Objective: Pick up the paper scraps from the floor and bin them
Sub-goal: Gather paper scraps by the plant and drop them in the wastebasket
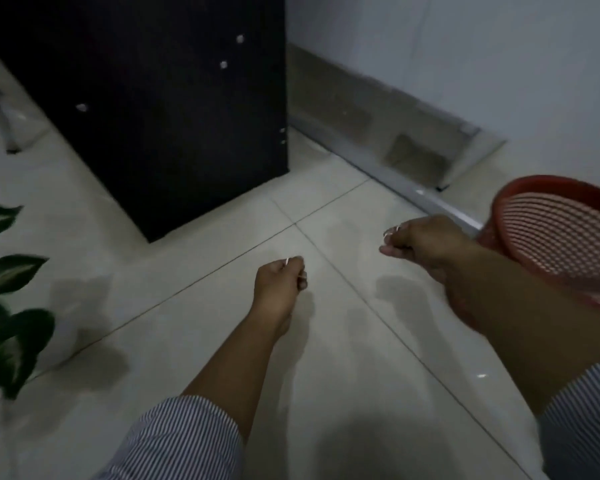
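My striped sleeves [184, 441] are closest to me. Past them, my left hand [279, 284] is curled shut over the pale floor tiles [194, 327], well left of the red basket [565, 237]. A tiny white paper scrap [287, 261] sticks out of its fingertips. My right hand [421, 242] is curled shut too, just beside the red basket's rim, with little white scraps [394, 230] pinched in its fingers. Farther off, left of the basket, stands a black cabinet [174, 109]. Green leaves [11, 313] are far left.
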`<state>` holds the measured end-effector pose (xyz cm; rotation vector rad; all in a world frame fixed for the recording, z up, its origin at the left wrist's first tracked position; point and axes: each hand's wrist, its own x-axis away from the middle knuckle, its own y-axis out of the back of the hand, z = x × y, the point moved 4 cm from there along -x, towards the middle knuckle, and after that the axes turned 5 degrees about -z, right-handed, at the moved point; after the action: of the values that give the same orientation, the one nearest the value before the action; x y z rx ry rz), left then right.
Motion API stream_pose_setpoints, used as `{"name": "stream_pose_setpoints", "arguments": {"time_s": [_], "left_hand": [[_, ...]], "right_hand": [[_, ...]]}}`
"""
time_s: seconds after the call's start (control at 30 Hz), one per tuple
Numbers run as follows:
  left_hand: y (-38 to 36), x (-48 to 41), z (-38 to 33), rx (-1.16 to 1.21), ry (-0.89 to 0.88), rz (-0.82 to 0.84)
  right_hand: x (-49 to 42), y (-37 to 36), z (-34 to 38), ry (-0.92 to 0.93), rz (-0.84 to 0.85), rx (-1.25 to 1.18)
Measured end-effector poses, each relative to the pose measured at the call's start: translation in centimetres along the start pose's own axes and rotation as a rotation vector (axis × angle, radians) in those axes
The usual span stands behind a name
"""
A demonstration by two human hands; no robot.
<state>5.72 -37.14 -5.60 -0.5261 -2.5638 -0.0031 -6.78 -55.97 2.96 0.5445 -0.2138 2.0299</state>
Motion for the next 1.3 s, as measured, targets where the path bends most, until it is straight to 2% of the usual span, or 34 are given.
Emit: {"name": "stream_pose_setpoints", "arguments": {"time_s": [0.1,0.2,0.27,0.37,0.47,0.57,0.73,0.8,0.87,1.0,1.1,1.17,1.3], "left_hand": [[-4.2,1.7,-1.4,-0.014,0.013,0.12],[-8.9,3.5,-3.0,-0.052,0.013,0.236],[-12.5,5.4,-3.9,-0.114,0.012,0.31],[-15.4,6.4,-4.7,-0.202,-0.024,0.352],[-19.3,8.2,-5.4,-0.299,-0.064,0.409],[-23.7,9.5,-6.2,-0.362,-0.157,0.427],[-29.5,10.1,-6.2,-0.59,-0.332,0.523],[-30.2,10.2,-6.2,-0.762,-0.418,0.54],[-30.2,10.2,-6.5,-0.827,-0.484,0.529],[-29.1,10.2,-6.7,-0.687,-0.476,0.567],[-27.1,10.3,-6.8,-0.587,-0.48,0.536],[-24.7,10.6,-7.2,-0.577,-0.52,0.514],[-18.7,10.8,-7.7,-0.577,-0.48,0.494]], "right_hand": [[1.2,5.9,3.2,0.053,-0.115,-0.008],[2.3,13.6,5.1,0.076,-0.395,-0.079],[3.2,19.1,5.0,0.11,-0.565,0.044],[3.6,21.0,3.2,0.212,-0.539,0.637],[4.8,21.1,0.9,0.327,-0.494,0.894],[4.7,20.7,-0.4,0.316,-0.48,1.038],[4.3,20.2,-0.3,0.302,-0.504,1.012],[4.1,20.2,-0.4,0.295,-0.51,1.01],[4.0,20.1,-0.5,0.283,-0.515,1.004],[4.0,20.0,-0.5,0.261,-0.521,1.005],[4.4,19.9,-0.4,0.283,-0.54,0.961],[5.1,19.5,-0.2,0.344,-0.575,0.924],[7.4,16.9,1.9,0.609,-0.681,1.022]]}}
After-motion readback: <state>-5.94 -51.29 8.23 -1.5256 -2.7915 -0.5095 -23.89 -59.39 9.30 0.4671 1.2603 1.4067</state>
